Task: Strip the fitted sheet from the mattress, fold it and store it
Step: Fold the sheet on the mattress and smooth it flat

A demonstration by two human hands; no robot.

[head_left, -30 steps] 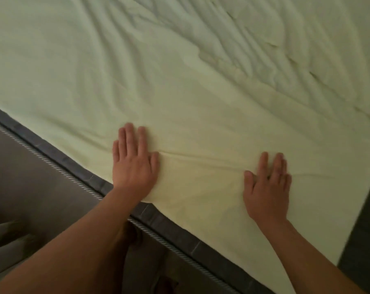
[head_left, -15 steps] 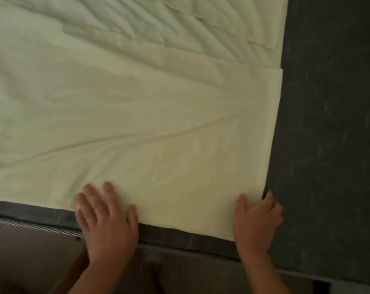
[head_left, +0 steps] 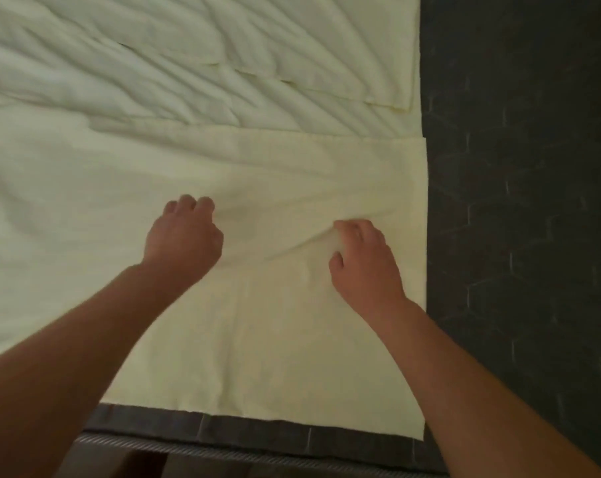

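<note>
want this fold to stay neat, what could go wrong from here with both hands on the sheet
The right hand pinches up a ridge of the sheet; pulling there may drag just the top layer and skew the straight right edge. The wrinkled far part may get folded in as creases.

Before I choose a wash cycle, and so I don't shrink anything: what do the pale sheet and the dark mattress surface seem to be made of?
Sheet: thin woven cloth, likely cotton or a blend, matte; it creases finely and bunches softly where the right hand pinches it. Mattress: dark grey quilted fabric, matte, with stitched hexagon-like lines; fibre cannot be told.
</note>
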